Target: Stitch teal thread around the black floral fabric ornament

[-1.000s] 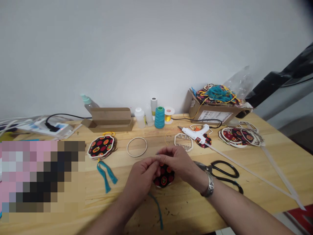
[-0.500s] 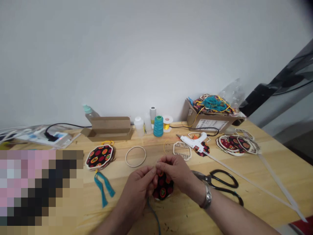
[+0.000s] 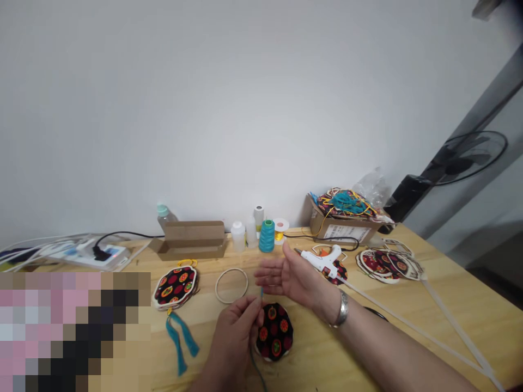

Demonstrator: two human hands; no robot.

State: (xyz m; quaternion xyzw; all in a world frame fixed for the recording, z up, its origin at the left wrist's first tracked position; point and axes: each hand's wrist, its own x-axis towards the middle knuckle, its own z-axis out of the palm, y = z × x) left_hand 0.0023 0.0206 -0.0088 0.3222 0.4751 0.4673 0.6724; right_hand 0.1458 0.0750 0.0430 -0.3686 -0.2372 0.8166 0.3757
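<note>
At the near edge of the tabletop [image 3: 457, 288], my left hand [image 3: 235, 332] is pinched shut on a thin teal cord [image 3: 262, 294], holding its end upright just beside the round fabric patch [image 3: 274, 332]. My right hand [image 3: 292, 277] hovers above, fingers spread, holding nothing. I think the cord wants a firm pinch close to its tip so it stays stiff, with the patch lying flat. The patch is soft black cloth with red and orange flowers. Toward the far edge lie a thin smooth wooden ring [image 3: 231, 285], a white plastic glue gun [image 3: 323, 260] and a glossy teal thread cone [image 3: 267, 236].
</note>
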